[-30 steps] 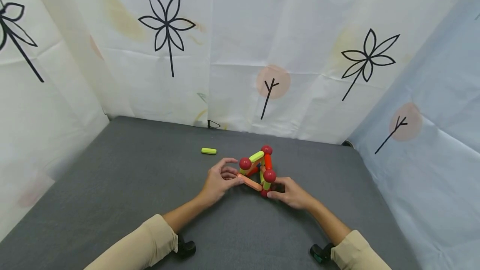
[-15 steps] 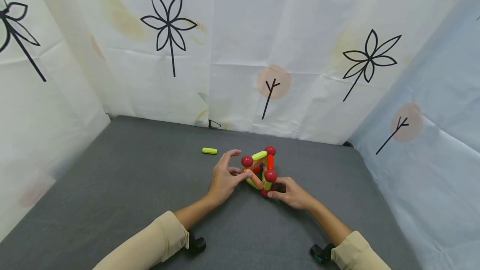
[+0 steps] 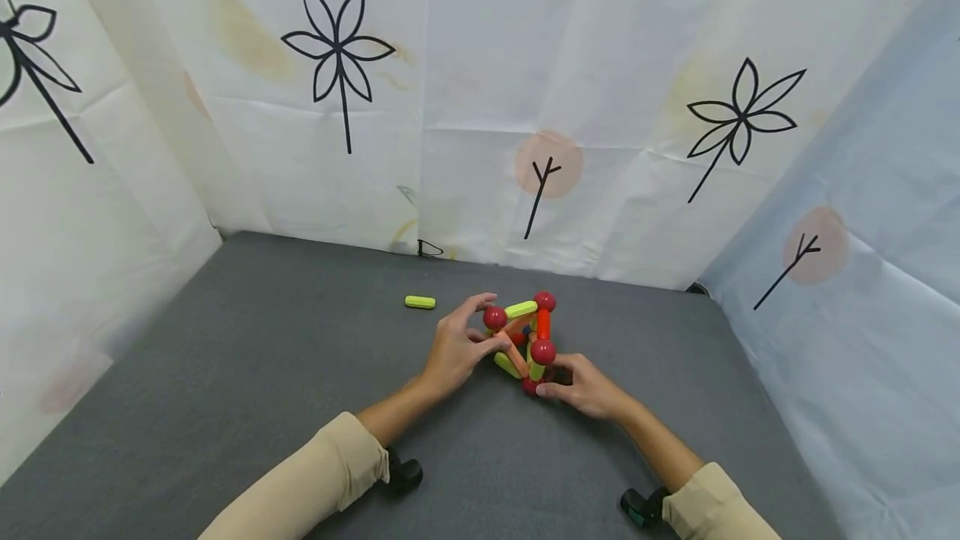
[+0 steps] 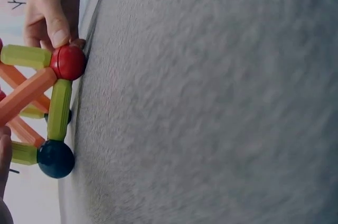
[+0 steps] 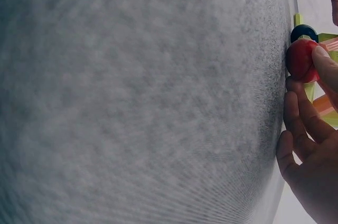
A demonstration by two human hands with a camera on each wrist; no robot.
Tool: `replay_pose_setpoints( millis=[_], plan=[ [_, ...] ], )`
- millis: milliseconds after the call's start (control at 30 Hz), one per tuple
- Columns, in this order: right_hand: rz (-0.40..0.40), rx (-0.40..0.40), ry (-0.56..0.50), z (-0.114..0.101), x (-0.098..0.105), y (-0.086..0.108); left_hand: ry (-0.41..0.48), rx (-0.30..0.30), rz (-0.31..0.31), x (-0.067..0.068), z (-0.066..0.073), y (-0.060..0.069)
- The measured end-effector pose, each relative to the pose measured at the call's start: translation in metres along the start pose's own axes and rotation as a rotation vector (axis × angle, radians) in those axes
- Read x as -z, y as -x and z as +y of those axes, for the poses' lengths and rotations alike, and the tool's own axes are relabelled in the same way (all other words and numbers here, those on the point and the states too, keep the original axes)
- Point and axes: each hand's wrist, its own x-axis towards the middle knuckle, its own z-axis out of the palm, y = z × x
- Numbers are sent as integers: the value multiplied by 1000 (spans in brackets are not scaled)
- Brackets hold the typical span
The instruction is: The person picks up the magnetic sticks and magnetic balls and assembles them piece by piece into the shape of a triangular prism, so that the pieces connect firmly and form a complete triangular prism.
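A frame of colored sticks and balls stands on the grey table in the head view, with red balls (image 3: pixel 543 352) at its upper corners. My left hand (image 3: pixel 453 352) pinches an orange stick (image 3: pixel 513 354) just below the upper left ball (image 3: pixel 495 318). That stick slants down to a red ball (image 4: pixel 69 63) at the near lower corner. Thumb and fingers of my right hand (image 3: pixel 588 390) grip this lower ball (image 5: pixel 301 61). From it, a yellow-green stick (image 4: pixel 59 109) leads to a dark blue ball (image 4: pixel 55 159). Sticks partly hide the frame's far side.
One loose yellow-green stick (image 3: pixel 420 302) lies on the table behind my left hand. White curtains (image 3: pixel 480 90) with printed plants enclose the back and sides of the grey table (image 3: pixel 300 357).
My left hand has moved right and slightly away from me, swinging the orange stick's far end up toward the upper left ball. The right hand keeps its hold on the lower ball.
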Motion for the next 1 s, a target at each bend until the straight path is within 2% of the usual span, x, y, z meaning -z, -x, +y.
replay_pose_setpoints(
  millis=[200, 300, 433, 500, 567, 667, 767, 900, 1000],
  plan=[
    [6, 3, 14, 1, 0, 1, -186, -40, -9, 2, 2, -7],
    [9, -2, 23, 0, -1, 2, -181, -44, -57, 7, -1, -9],
    [13, -10, 37, 1, -1, 2, -196, -9, -160, 27, -9, -14],
    [15, -12, 40, 1, -1, 2, -248, 1, -203, 41, -15, -18],
    [16, -8, 46, 1, 0, 2, -318, 12, -216, 58, -24, -22],
    [18, -10, 55, 1, 1, 1, -388, 65, -210, 81, -41, -27],
    [20, -14, 64, 1, 1, 1, -401, 153, -205, 98, -58, -30],
    [15, -14, 61, 1, 1, 1, -401, 236, -211, 108, -74, -27],
    [11, -11, 55, 1, 0, 1, -418, 257, -188, 109, -80, -24]
  ],
)
